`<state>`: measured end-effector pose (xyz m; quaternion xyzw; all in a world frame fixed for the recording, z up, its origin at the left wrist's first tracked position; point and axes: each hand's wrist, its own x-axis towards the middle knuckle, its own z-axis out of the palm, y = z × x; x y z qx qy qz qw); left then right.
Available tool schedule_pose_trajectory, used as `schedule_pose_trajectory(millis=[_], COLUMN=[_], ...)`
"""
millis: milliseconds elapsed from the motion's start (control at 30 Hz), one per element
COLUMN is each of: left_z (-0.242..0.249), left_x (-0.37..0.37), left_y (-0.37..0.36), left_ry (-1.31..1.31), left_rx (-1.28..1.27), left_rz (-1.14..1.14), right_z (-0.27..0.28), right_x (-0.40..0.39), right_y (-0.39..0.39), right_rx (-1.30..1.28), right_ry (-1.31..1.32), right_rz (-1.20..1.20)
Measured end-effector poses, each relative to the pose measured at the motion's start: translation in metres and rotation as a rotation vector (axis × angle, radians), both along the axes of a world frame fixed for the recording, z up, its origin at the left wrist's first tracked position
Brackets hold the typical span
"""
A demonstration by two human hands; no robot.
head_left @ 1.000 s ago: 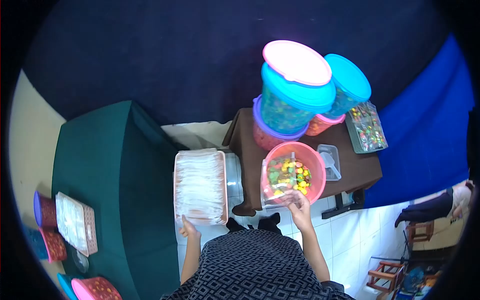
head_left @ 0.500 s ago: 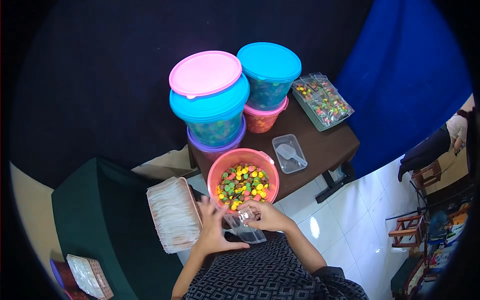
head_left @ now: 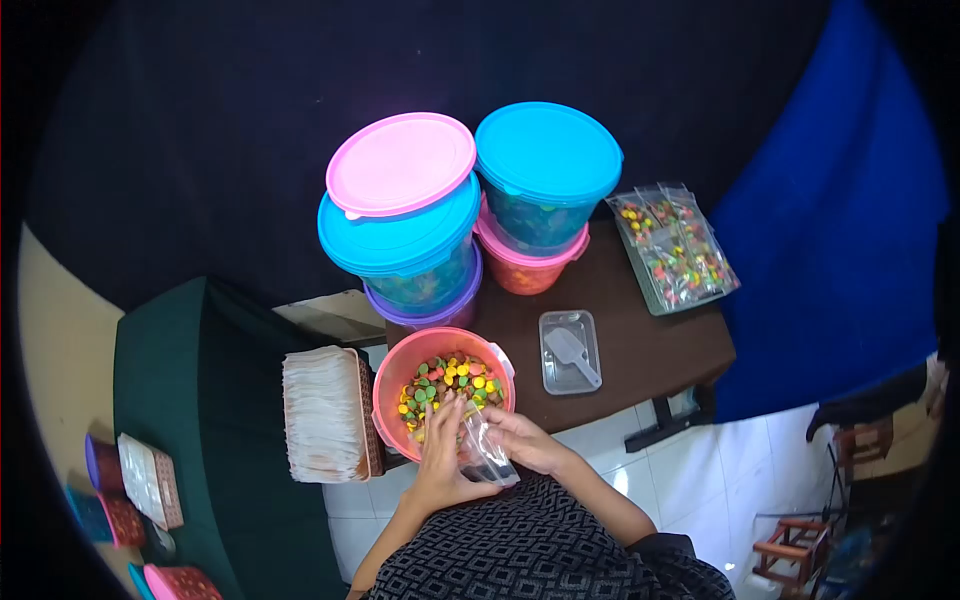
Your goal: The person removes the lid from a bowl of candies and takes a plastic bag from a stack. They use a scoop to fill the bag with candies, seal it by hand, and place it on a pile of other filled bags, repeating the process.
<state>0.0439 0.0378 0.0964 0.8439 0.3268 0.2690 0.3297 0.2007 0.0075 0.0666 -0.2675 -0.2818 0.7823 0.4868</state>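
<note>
A pink tub point(head_left: 392, 365) holds many red, yellow, green and brown candies point(head_left: 450, 380). At its near rim, my left hand point(head_left: 445, 450) is on the left side of a clear plastic bag point(head_left: 488, 455), fingers closed on it. From the right, my right hand point(head_left: 525, 440) holds the bag's other side near its top. The bag looks empty in its lower part. My fingertips are partly over the candies.
Lidded tubs point(head_left: 545, 150) stand stacked at the back of the brown table point(head_left: 660, 350). A clear tray point(head_left: 555, 380) with a white scoop point(head_left: 572, 350) lies right of the tub; a basket point(head_left: 680, 250) holds filled bags. Empty bags point(head_left: 322, 415) fill a basket at left.
My left hand has closed in on the bag, its fingers now nearer the tub. The view has shifted, so the tub appears lower and further left.
</note>
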Motion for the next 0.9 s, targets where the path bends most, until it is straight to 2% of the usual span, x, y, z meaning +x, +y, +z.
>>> schedule_pose_trajectory(millis=[67,167,300,333,500,567,900], left_z=[-0.005,-0.008,-0.014,-0.015,-0.004,-0.003,-0.005], left_x=[0.007,0.015,0.016,0.013,0.012,0.011,-0.014], left_y=[-0.003,-0.011,-0.017,-0.018,-0.020,-0.019,-0.002], left_ry=[-0.063,-0.197,-0.286,-0.201,-0.176,-0.263,-0.206], left_rx=[0.038,-0.023,-0.015,0.026,0.005,-0.018,0.030], left_rz=[0.053,0.168,0.259,0.271,0.320,0.292,0.349], right_z=[-0.007,-0.009,-0.003,-0.002,-0.010,0.000,0.012], right_x=[0.004,0.004,-0.002,-0.004,-0.011,-0.013,-0.038], right_y=[0.005,0.012,0.019,0.019,0.024,0.026,0.041], right_rx=[0.129,0.097,0.113,0.111,0.136,0.132,0.021], right_ry=[-0.115,0.021,-0.011,0.014,0.032,-0.005,-0.031], right_rz=[0.102,0.239,0.339,0.336,0.390,0.397,0.370])
